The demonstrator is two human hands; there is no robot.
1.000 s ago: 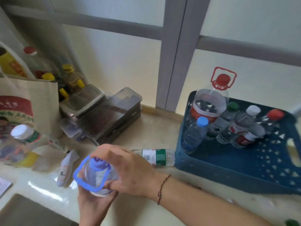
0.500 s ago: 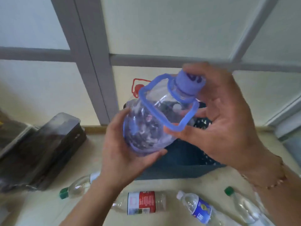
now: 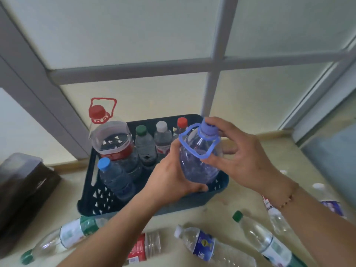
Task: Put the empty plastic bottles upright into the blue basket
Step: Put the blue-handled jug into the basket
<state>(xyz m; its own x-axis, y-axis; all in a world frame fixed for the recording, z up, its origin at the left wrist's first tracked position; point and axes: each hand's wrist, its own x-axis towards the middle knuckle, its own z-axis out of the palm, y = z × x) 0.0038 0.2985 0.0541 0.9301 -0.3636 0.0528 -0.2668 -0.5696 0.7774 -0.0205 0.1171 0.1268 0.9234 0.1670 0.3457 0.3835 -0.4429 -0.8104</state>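
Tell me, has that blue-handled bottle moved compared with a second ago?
Yes. The blue-handled bottle, then low over the counter left of the blue basket, is now held by both hands above the basket's right side.

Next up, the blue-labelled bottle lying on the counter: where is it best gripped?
Probably round the clear body just behind the label of the blue-labelled bottle, coming from above. It lies on its side, white cap toward the basket, with open counter on both flanks for the fingers.
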